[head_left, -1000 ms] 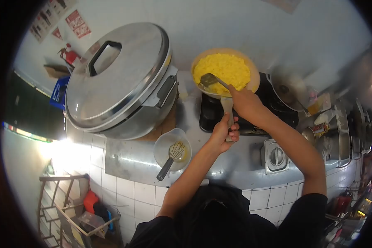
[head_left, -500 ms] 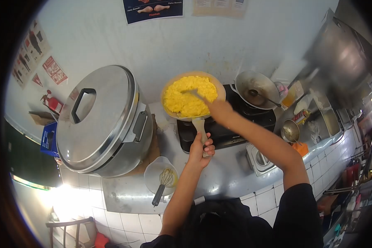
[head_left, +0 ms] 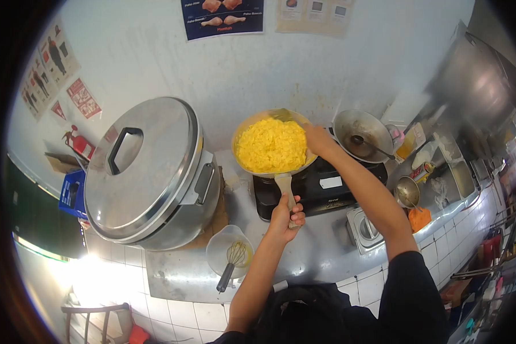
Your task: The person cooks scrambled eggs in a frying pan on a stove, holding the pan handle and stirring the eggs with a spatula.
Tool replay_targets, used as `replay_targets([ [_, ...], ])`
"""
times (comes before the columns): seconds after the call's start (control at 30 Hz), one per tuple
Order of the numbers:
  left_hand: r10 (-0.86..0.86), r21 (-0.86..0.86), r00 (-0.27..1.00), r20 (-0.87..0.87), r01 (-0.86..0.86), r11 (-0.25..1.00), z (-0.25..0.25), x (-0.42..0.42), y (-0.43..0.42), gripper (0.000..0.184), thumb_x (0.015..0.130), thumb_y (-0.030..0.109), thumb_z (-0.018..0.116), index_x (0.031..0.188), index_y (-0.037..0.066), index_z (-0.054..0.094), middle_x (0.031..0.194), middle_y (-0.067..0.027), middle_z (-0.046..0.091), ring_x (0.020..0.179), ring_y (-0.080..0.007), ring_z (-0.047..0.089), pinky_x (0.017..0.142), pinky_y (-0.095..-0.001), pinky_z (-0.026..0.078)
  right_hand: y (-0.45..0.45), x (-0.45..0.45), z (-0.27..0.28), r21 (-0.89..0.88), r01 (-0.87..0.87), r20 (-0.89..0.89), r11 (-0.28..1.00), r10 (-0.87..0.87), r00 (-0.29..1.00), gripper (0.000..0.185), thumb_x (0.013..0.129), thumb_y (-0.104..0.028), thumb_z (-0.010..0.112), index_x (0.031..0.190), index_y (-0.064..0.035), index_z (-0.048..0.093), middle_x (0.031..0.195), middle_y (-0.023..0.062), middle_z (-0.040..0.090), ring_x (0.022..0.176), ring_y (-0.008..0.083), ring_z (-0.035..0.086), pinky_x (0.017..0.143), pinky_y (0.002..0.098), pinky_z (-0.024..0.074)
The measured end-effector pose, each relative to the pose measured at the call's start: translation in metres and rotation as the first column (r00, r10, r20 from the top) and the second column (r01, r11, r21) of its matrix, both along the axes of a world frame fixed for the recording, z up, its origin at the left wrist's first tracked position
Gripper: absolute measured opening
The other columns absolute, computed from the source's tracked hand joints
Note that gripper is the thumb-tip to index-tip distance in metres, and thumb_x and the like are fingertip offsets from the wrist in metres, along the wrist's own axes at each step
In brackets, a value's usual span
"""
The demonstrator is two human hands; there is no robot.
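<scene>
Yellow scrambled eggs [head_left: 271, 144] lie heaped in a pale frying pan [head_left: 240, 163], over the left side of a black gas stove [head_left: 304, 198]. My left hand [head_left: 287, 218] is wrapped round the pan's beige handle [head_left: 284, 182]. At the pan's right rim, my right hand [head_left: 320, 140] is closed round a spatula, its fingers somewhat blurred. The spatula's blade [head_left: 282, 114] is at the far edge of the eggs; its handle is mostly hidden by the hand.
A large lidded metal pot [head_left: 146, 172] stands left. Nearer is a clear bowl [head_left: 215, 252] with a whisk [head_left: 230, 265]. A wok [head_left: 350, 123] holding a ladle [head_left: 375, 149] sits right, beyond a metal container [head_left: 366, 229] and small bowl [head_left: 407, 192].
The spatula and my right hand have moved from over the middle of the eggs to the pan's far right side. The eggs are gathered into a more compact heap. The view has shifted slightly.
</scene>
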State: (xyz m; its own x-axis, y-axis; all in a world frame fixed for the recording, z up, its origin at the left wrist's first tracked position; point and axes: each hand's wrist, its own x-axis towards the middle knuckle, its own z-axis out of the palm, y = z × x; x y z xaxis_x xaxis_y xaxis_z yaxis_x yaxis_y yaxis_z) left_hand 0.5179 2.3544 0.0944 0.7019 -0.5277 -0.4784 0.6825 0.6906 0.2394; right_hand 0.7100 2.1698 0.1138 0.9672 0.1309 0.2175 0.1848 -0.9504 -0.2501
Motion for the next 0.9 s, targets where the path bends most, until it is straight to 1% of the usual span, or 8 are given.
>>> replay_targets([
  [0.3,-0.018,0.012,1.000,-0.023,0.018,1.000,-0.001,0.003,0.003,0.033,0.100,0.041,0.036,0.097,0.009,0.046,0.060,0.0017,0.038,0.045,-0.0068,0.032,0.041,-0.0223,0.029,0.029,-0.074,0.044,-0.284,-0.409,-0.087,0.867,0.401,0.912,0.048,0.083,-0.012,0.052,0.131,-0.0144,0.048,0.072,0.0176,0.064,0.066,0.0344,0.065,0.058,0.0445,0.0512],
  [0.5,-0.026,-0.013,1.000,-0.011,0.026,1.000,-0.009,-0.001,0.003,0.033,0.098,0.040,0.040,0.101,0.008,0.046,0.062,0.0021,0.038,0.046,-0.0066,0.032,0.042,-0.0219,0.029,0.018,-0.139,0.129,-0.421,-0.203,-0.107,0.884,0.174,0.979,0.040,0.082,-0.013,0.054,0.121,-0.0151,0.056,0.068,0.0128,0.064,0.064,0.0299,0.066,0.056,0.0395,0.0525],
  [0.57,-0.029,-0.038,0.998,0.062,0.031,0.999,-0.026,0.001,0.006,0.036,0.097,0.040,0.044,0.105,0.005,0.047,0.063,0.0024,0.039,0.048,-0.0062,0.033,0.042,-0.0221,0.030,0.032,-0.151,0.125,-0.467,-0.222,-0.346,0.856,0.054,0.937,0.028,0.079,-0.016,0.056,0.105,-0.0104,0.065,0.071,0.0138,0.066,0.066,0.0293,0.067,0.055,0.0408,0.0530],
  [0.6,-0.016,-0.076,0.996,0.093,0.023,0.997,-0.025,0.003,0.006,0.039,0.096,0.040,0.047,0.109,0.003,0.047,0.064,0.0033,0.039,0.048,-0.0056,0.032,0.041,-0.0211,0.031,0.031,-0.152,0.100,-0.275,-0.204,-0.282,0.940,0.124,0.951,0.022,0.077,-0.018,0.058,0.093,-0.0063,0.068,0.074,0.0146,0.067,0.066,0.0290,0.068,0.054,0.0432,0.0531],
  [0.63,-0.045,-0.243,0.995,0.084,0.064,0.968,-0.033,0.009,0.008,0.038,0.095,0.039,0.047,0.109,0.003,0.047,0.063,0.0040,0.038,0.048,-0.0052,0.032,0.040,-0.0197,0.030,0.041,-0.145,0.075,-0.410,-0.159,-0.265,0.898,0.050,0.963,0.029,0.076,-0.017,0.058,0.101,-0.0056,0.066,0.075,0.0139,0.068,0.067,0.0293,0.068,0.054,0.0445,0.0533],
  [0.67,-0.023,-0.145,0.995,0.097,0.037,0.989,-0.038,0.012,0.007,0.036,0.095,0.038,0.047,0.108,0.004,0.047,0.063,0.0044,0.037,0.047,-0.0048,0.032,0.038,-0.0189,0.028,0.046,-0.126,0.024,-0.268,0.022,-0.123,0.963,-0.057,0.991,0.039,0.075,-0.017,0.059,0.114,-0.0123,0.063,0.075,0.0136,0.067,0.067,0.0301,0.068,0.056,0.0441,0.0538],
  [0.73,-0.059,-0.114,0.997,0.057,0.065,0.991,-0.034,0.017,0.012,0.034,0.096,0.040,0.045,0.099,0.007,0.050,0.061,0.0031,0.040,0.044,-0.0055,0.033,0.037,-0.0200,0.028,0.046,-0.102,0.013,0.008,-0.073,-0.126,0.997,0.074,0.989,0.050,0.080,-0.014,0.056,0.128,-0.0212,0.052,0.081,0.0129,0.067,0.073,0.0293,0.067,0.061,0.0428,0.0538],
  [0.9,-0.065,-0.186,0.996,-0.054,0.054,0.981,-0.009,0.017,0.019,0.034,0.098,0.038,0.041,0.099,0.006,0.053,0.062,-0.0011,0.045,0.043,-0.0091,0.038,0.036,-0.0213,0.032,0.015,-0.060,0.011,-0.098,-0.015,-0.009,0.995,0.014,1.000,0.044,0.077,-0.012,0.062,0.121,-0.0124,0.056,0.082,0.0125,0.067,0.079,0.0271,0.067,0.061,0.0382,0.0538],
])
